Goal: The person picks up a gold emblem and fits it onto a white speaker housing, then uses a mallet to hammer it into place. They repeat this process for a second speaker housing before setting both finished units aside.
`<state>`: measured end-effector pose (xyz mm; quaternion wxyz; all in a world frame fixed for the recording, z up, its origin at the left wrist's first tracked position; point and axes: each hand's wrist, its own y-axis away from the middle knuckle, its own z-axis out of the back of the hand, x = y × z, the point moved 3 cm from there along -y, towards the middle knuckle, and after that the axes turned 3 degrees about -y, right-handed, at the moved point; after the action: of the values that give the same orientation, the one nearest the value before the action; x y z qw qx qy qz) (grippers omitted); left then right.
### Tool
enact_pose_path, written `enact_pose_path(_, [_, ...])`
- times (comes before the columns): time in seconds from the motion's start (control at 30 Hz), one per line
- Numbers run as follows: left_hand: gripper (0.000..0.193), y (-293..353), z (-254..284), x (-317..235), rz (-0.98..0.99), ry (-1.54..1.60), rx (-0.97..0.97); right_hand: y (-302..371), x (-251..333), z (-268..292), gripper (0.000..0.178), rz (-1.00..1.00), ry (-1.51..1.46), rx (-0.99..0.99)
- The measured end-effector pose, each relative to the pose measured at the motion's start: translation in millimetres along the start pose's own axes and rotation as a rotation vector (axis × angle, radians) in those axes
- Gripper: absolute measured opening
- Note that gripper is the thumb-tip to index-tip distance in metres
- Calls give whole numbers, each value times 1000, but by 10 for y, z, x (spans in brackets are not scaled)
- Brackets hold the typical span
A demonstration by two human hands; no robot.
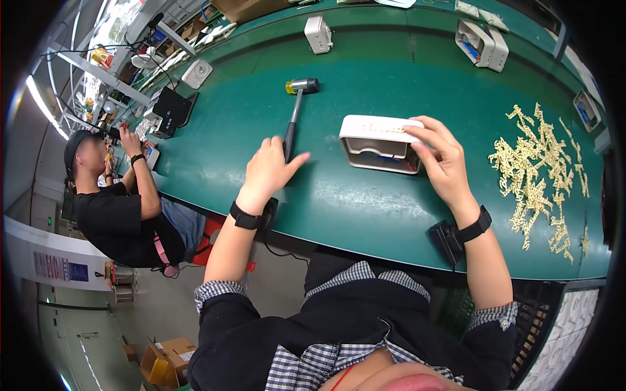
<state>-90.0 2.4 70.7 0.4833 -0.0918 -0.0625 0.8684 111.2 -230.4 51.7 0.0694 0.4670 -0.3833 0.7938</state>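
Note:
A white plastic housing (pixel 385 130) with rounded corners lies on its side on the green table, its hollow opening toward me, with something blue inside. My right hand (pixel 443 159) grips its right end, fingers on the upper face and thumb at the side edge. A thin cream-coloured script piece seems to lie on that face, partly under the fingertips. Left of the housing rests a mallet (pixel 302 86) with a dark and yellow head and a black handle. At the handle's lower end is my left hand (pixel 268 171), thumb spread away from the fingers, not wrapped round it.
Many cream script-shaped pieces (pixel 535 173) lie scattered at right. More white housings stand along the back, one at the middle (pixel 318 34) and a pair at right (pixel 481 45). A black box (pixel 171 112) stands at left, near a seated co-worker (pixel 117 215).

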Motion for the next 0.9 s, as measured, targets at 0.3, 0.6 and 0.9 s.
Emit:
enact_pose_path(0.3, [39, -52, -5, 739, 200, 124, -10, -25, -42, -1, 40, -99, -57, -200])
enact_pose_path(0.6, [26, 496, 893, -459, 69, 1192, 92, 0, -249, 38, 44, -169, -84, -126])
enact_pose_path(0.9, [24, 560, 756, -441, 268, 1140, 255, 20, -201, 12, 42, -157, -15, -101])
